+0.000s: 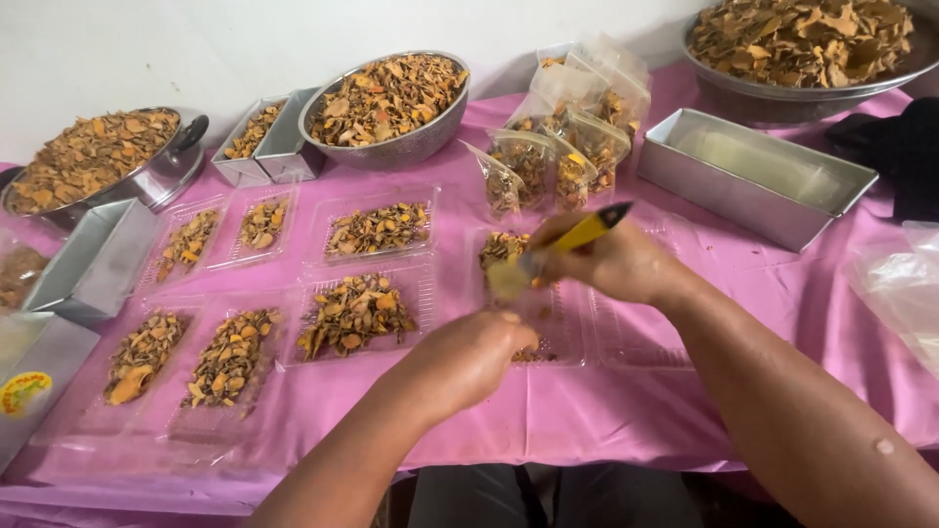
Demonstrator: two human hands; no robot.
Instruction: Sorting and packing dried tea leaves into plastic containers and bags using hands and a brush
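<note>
Both hands hover over one clear tray [567, 337] on the counter [606, 411]. My right hand [611, 259] grips a yellow-handled tool [577, 238], long axis slanting up-right; my left hand [469, 357], nearer me, curls closed over dried pieces, contents hidden.

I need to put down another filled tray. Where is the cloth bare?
Bare pink cloth lies along the near edge, below the filled trays and left hand, and between the rectangular tin and right hand. The left side is crowded.
</note>
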